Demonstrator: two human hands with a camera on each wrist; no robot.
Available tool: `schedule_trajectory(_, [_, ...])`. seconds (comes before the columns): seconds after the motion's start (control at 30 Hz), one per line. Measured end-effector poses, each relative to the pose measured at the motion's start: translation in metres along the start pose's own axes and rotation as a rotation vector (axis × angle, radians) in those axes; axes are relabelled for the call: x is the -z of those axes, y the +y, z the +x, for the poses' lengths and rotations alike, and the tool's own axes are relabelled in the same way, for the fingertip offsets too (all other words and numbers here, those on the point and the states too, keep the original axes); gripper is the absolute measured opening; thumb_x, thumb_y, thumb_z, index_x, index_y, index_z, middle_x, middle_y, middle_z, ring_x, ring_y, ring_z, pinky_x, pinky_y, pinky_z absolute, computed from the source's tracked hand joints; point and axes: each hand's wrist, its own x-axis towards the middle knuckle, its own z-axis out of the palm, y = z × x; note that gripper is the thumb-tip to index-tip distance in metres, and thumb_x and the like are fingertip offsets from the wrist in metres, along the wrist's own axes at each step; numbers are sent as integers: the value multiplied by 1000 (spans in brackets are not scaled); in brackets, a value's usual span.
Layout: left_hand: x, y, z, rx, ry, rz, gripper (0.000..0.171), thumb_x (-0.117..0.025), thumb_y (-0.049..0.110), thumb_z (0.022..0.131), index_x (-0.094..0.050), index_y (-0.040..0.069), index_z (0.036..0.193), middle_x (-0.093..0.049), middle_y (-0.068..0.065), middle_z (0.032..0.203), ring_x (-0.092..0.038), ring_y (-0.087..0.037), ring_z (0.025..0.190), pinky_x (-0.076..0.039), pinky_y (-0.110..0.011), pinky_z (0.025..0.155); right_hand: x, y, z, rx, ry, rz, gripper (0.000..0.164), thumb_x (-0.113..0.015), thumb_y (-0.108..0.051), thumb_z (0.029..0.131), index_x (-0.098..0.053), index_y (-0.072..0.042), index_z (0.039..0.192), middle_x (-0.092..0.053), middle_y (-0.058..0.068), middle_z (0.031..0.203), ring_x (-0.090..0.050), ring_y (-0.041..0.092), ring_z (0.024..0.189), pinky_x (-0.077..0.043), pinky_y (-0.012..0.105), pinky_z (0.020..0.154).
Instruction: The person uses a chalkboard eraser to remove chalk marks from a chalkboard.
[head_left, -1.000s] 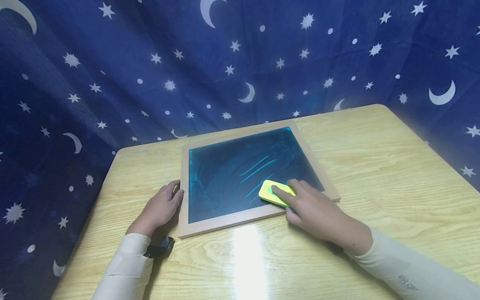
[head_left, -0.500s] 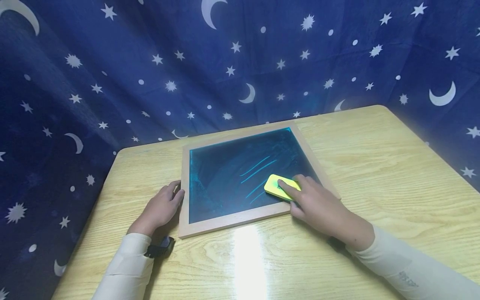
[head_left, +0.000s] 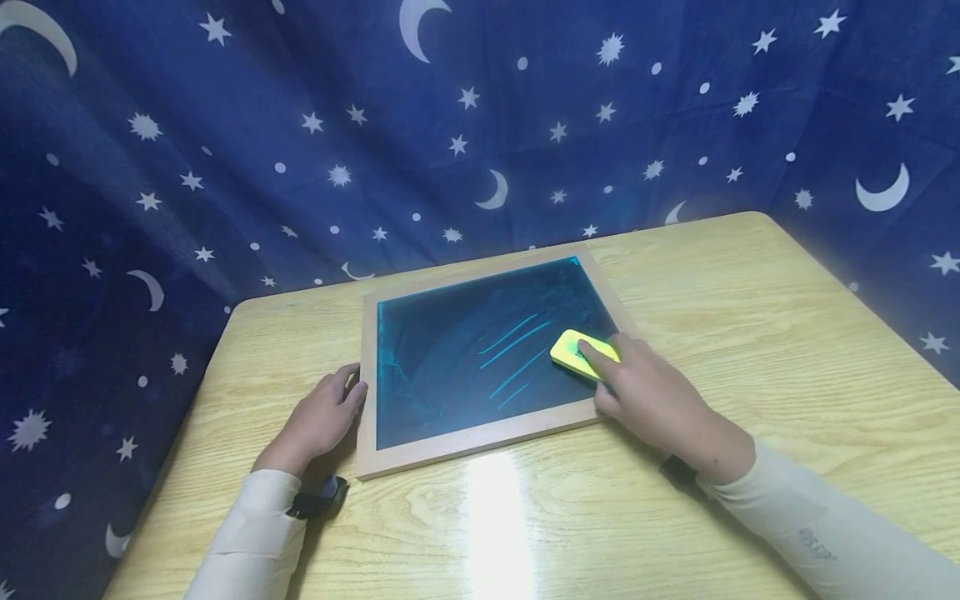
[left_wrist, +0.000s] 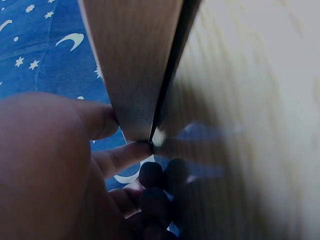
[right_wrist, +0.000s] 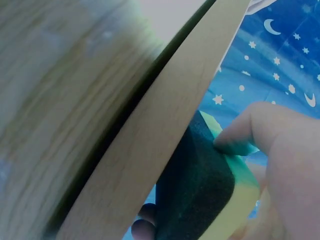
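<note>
A chalkboard (head_left: 450, 367) with a light wooden frame lies on the table, several blue-green strokes on its dark face. My right hand (head_left: 648, 392) grips a yellow chalkboard eraser (head_left: 573, 350) over the board's right part, index finger on top. The eraser's dark felt (right_wrist: 192, 185) shows close to the frame edge in the right wrist view. At the board's left side, my left hand (head_left: 318, 421) rests its thumb and index fingertip against the wooden frame (left_wrist: 132, 60). The other fingers of that hand hang loosely bent beside the tabletop.
The pale wood table (head_left: 780, 333) has rounded far corners and a bright reflection in front of the board. A blue curtain (head_left: 420, 125) with stars and moons hangs behind and along the left. Dark bands (head_left: 318, 498) sit at both wrists.
My right hand has slid the eraser up and to the right, uncovering more of the lower strokes. The left hand and the board have stayed in place.
</note>
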Motion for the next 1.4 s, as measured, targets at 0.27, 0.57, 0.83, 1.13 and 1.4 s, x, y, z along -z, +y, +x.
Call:
schedule_trajectory(0.27, [0, 0, 0, 3, 8, -1, 59, -29, 40, 109, -30, 2, 155, -38, -29, 153, -36, -49, 143, -32, -66, 113, -2, 2, 3, -14, 32, -18, 53, -59, -11, 78, -58, -5, 131, -59, 16, 99, -50, 24, 79, -45, 34, 62])
schedule_trajectory(0.57, [0, 0, 0, -6, 12, -3, 59, -29, 40, 109, -30, 2, 155, -38, -30, 153, -35, -50, 143, -31, -67, 113, -2, 0, 3, -27, 10, -16, 49, -60, -12, 77, -58, -4, 126, -60, 18, 106, -52, 26, 83, -47, 37, 67])
schedule_trajectory(0.83, [-1, -1, 1, -6, 13, 2, 60, -29, 40, 109, -30, 2, 155, -37, -29, 154, -34, -49, 143, -31, -67, 113, -1, -3, 1, 10, 16, 12, 55, -61, -13, 80, -59, -7, 134, -60, 19, 111, -53, 27, 89, -47, 38, 71])
schedule_trajectory(1.13, [-1, -1, 1, 0, 15, 6, 60, -28, 40, 109, -30, 2, 155, -36, -29, 155, -34, -49, 144, -31, -67, 114, -3, -9, -1, 100, 40, 34, 57, -62, -15, 84, -58, -11, 141, -60, 21, 119, -57, 28, 96, -53, 41, 80])
schedule_trajectory(1.4, [-1, 0, 0, 9, 11, 2, 60, -29, 40, 109, -30, 2, 155, -38, -29, 154, -35, -49, 143, -32, -67, 113, -7, -16, -3, 138, 39, 33, 54, -60, -15, 87, -59, -14, 141, -60, 21, 122, -60, 33, 107, -55, 48, 88])
